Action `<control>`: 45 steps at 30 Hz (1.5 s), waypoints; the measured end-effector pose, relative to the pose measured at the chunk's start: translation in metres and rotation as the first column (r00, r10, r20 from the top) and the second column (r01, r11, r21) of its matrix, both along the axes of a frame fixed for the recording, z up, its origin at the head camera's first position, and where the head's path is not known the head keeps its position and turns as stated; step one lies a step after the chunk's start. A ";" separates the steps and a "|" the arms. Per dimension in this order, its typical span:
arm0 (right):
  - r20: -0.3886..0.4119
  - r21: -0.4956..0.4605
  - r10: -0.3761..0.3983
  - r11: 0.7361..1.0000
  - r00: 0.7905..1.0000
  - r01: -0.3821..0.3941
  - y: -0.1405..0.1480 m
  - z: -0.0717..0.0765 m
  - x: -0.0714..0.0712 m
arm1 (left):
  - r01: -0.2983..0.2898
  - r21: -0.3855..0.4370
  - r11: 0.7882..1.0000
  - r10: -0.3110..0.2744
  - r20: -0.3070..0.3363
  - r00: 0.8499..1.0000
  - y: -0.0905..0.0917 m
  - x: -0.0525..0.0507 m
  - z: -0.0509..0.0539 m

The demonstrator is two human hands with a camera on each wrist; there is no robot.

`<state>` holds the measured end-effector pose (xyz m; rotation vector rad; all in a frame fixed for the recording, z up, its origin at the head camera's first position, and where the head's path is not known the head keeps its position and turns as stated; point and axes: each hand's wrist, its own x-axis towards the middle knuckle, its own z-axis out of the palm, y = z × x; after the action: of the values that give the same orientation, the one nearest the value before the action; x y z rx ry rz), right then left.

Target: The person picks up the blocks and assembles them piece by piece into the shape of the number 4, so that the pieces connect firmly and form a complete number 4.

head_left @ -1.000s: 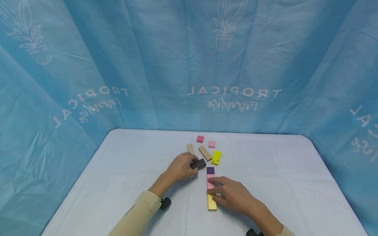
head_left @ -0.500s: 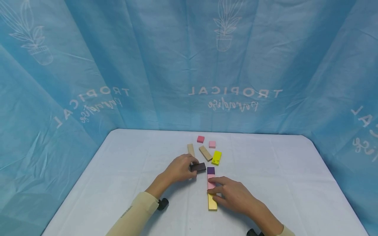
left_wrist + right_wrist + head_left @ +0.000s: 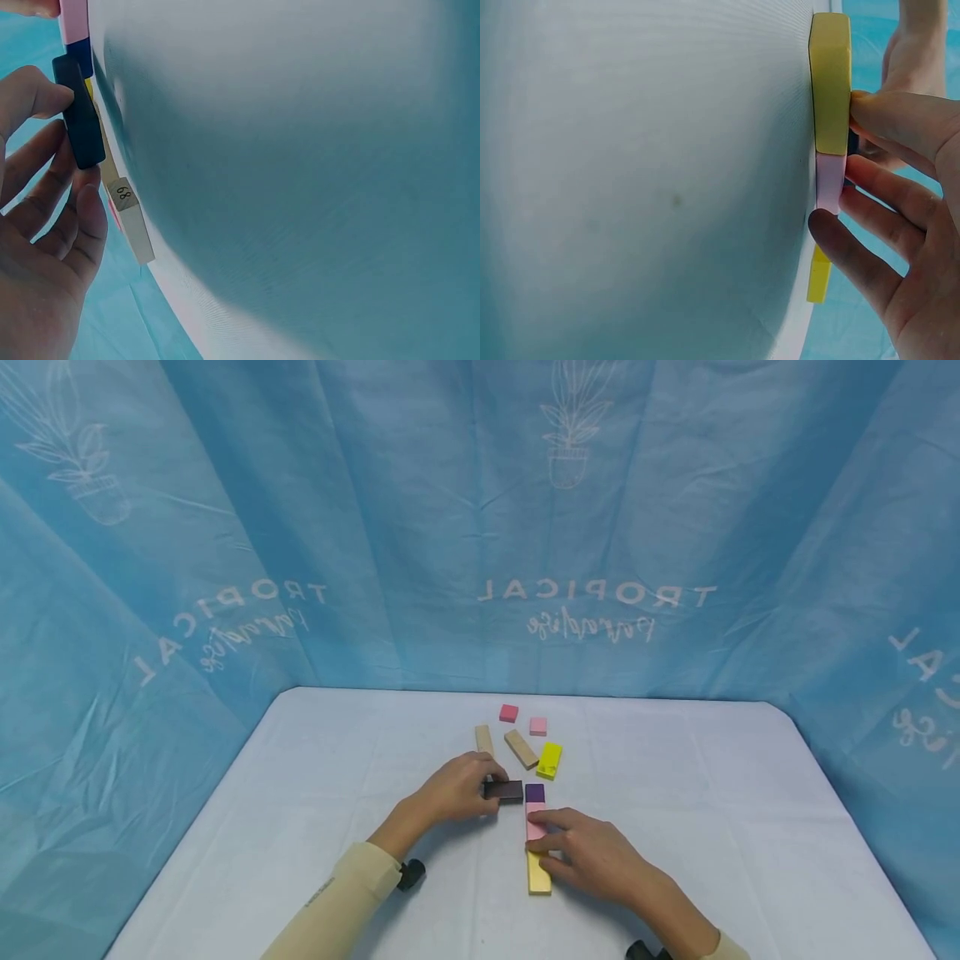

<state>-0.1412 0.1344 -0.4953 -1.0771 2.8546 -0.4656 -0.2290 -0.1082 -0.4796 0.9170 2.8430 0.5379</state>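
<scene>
My left hand [image 3: 453, 789] pinches a dark brown block [image 3: 508, 792] between thumb and fingers, its free end close to a purple block [image 3: 535, 792]. In the left wrist view this dark block [image 3: 79, 112] looks nearly black, with the thumb against one face. The purple block, a pink block [image 3: 536, 832] and a pale yellow block [image 3: 538, 880] lie end to end in a row. Spread fingers of my right hand [image 3: 596, 852] rest on the pink block and near the yellow one. The right wrist view has the thumb against the yellow block [image 3: 830, 82].
Beyond the row lie a bright yellow block [image 3: 549, 761], two plain wooden blocks, one angled [image 3: 521, 749], a small light pink block [image 3: 537, 726] and a red block [image 3: 508, 713]. A blue curtain [image 3: 420, 635] rises behind the white table [image 3: 712, 827].
My left hand has brought the dark brown block slightly nearer to me and turned it from slanted to nearly level, across the purple block's left side. The right hand has stayed put.
</scene>
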 end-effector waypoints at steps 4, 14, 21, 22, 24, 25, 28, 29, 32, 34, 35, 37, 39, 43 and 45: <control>-0.001 -0.001 0.004 1.000 1.000 -0.004 0.000 -0.001 0.000 | 0.020 -0.002 1.000 -0.020 0.019 1.000 0.000 -0.001 0.000; 0.013 0.002 0.001 1.000 1.000 -0.001 0.001 0.000 0.000 | 0.045 -0.026 0.999 -0.044 0.028 0.999 0.003 -0.004 0.000; 0.009 0.011 0.001 1.000 1.000 -0.001 0.001 0.003 0.000 | 0.045 -0.039 0.998 -0.043 0.040 0.998 0.006 -0.003 0.002; 0.009 0.013 0.000 1.000 1.000 0.000 0.001 0.003 -0.001 | 0.042 -0.038 0.998 -0.040 0.042 0.998 0.007 -0.003 0.002; 0.011 0.017 -0.002 1.000 1.000 0.002 0.001 0.002 -0.001 | 0.034 -0.035 0.999 -0.032 0.051 0.998 0.007 -0.003 0.001; 0.014 0.019 -0.004 1.000 1.000 0.003 0.001 0.002 -0.001 | 0.031 -0.035 0.999 -0.029 0.054 0.998 0.007 -0.004 0.000; 0.024 0.020 -0.001 1.000 1.000 0.001 0.001 0.001 -0.001 | 0.027 -0.037 0.999 -0.024 0.061 0.998 0.006 -0.003 -0.003; 0.026 0.021 0.000 1.000 1.000 -0.001 0.001 0.000 -0.001 | 0.026 -0.036 0.999 -0.023 0.063 0.998 0.006 -0.003 -0.004; 0.030 0.022 0.001 1.000 1.000 -0.002 0.001 0.000 -0.001 | 0.026 -0.033 0.999 -0.024 0.063 0.998 0.005 -0.003 -0.005; 0.033 0.019 -0.001 1.000 0.999 0.001 0.001 0.000 -0.001 | 0.024 -0.030 0.999 -0.022 0.066 0.998 0.005 -0.003 -0.006; 0.035 0.019 -0.001 1.000 0.999 0.001 0.001 0.000 -0.001 | 0.023 -0.029 0.999 -0.021 0.067 0.998 0.005 -0.002 -0.006; 0.037 0.019 -0.001 1.000 0.999 0.001 0.001 0.001 -0.001 | 0.020 -0.029 0.999 -0.018 0.070 0.997 0.004 -0.002 -0.006; 0.035 0.019 0.000 1.000 0.999 0.000 0.001 0.001 -0.001 | 0.016 -0.028 0.999 -0.014 0.073 0.997 0.004 -0.001 -0.006; 0.026 0.019 0.004 1.000 1.000 -0.004 0.001 0.002 -0.001 | 0.014 -0.024 1.000 -0.013 0.070 0.997 0.004 -0.001 -0.007; 0.022 0.019 0.005 1.000 1.000 -0.006 0.002 0.003 -0.001 | 0.017 -0.022 1.000 -0.015 0.065 0.998 0.004 -0.002 -0.008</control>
<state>-0.1421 0.1359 -0.4925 -1.0697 2.8305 -0.4456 -0.2305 -0.1040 -0.4875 0.9006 2.7760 0.5236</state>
